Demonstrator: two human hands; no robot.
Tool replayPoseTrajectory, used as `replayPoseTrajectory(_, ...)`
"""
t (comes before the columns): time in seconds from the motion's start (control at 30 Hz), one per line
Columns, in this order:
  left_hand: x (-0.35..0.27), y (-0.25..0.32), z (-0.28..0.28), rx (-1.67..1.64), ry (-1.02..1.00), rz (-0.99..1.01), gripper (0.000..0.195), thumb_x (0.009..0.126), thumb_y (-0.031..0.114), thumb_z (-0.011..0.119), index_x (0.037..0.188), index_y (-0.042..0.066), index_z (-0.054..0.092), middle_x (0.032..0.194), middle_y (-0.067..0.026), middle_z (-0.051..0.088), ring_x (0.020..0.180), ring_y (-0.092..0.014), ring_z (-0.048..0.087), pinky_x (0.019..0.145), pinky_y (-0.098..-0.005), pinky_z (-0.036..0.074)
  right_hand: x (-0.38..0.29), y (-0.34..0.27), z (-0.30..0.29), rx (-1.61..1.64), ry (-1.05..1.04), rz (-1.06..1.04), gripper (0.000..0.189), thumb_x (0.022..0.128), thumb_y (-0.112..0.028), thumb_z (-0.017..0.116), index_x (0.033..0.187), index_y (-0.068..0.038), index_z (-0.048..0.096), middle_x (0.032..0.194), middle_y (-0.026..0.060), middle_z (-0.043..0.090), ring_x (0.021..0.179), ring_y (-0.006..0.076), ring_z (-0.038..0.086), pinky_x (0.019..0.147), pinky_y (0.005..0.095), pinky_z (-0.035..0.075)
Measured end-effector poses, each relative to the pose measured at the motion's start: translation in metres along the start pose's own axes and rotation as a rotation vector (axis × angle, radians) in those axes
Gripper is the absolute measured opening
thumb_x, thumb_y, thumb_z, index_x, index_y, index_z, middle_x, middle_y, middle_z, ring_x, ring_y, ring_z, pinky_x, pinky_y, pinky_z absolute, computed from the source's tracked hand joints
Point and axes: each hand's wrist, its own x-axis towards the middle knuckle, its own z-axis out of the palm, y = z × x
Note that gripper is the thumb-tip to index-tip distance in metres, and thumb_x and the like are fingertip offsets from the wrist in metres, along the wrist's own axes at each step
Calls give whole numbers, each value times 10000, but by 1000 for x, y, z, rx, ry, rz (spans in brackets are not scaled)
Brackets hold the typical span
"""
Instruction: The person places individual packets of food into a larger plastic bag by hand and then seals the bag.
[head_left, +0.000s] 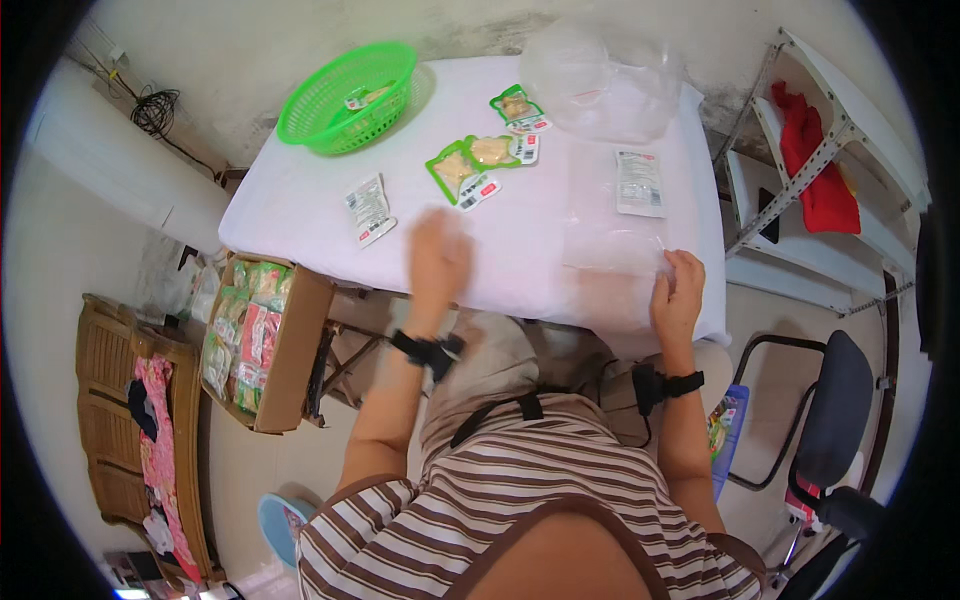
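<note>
My left hand (441, 259) is blurred over the front of the white-covered table (517, 277), its fingers curled; whether anything is in them I cannot tell. Just beyond it lie a white-backed food packet (370, 210) and two green-edged packets with pale contents, one (454, 171) beside the other (491, 150). At the right, my right hand (677, 296) has its fingertips at the edge of a flat clear plastic bag (600, 240); a firm grip cannot be made out. Another white-backed packet (639, 184) lies within the bag's outline, inside or on top unclear.
A green plastic basket (300, 135) with a packet inside stands back left. Behind lie another green-edged packet (516, 105) and bulky clear plastic (600, 82). A cardboard box (296, 352) of packets sits left of the table. A metal shelf (802, 172) and chair (832, 405) stand right.
</note>
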Motion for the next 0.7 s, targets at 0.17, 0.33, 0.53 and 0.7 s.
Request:
replayPoseTrajectory(0.17,0,-149,-31,353,153,-649,671,753,306,660,1238,-87,413,1120,-275,545,1121,-448,446,951,-490,361,-4,-19,-2,27,27,-52,333,754,10,554,1086,14,556,1185,208,495,1118,345,451,950,393,377)
replayPoseTrajectory(0.33,39,-118,-32,182,-237,-749,799,686,297,678,1321,-50,340,1177,-279,522,1107,-418,481,945,-467,385,-3,-48,-8,155,-22,-137,339,744,33,553,1081,0,555,1135,169,532,1072,316,498,939,369,391)
replayPoseTrajectory(0.53,12,-80,-38,-499,-282,-686,923,666,-60,643,1436,40,144,1177,-205,469,1001,-247,551,775,-304,508,2,-72,9,371,-246,-141,420,791,-113,635,1187,-31,524,1091,152,578,977,285,551,846,358,445)
replayPoseTrajectory(0.7,20,52,-52,-667,-788,-135,868,684,-10,677,1426,81,234,1308,-184,455,1152,-318,496,928,-359,428,11,-78,-5,669,-590,325,648,826,-166,636,1373,-22,320,1226,100,538,1018,150,529,845,287,426)
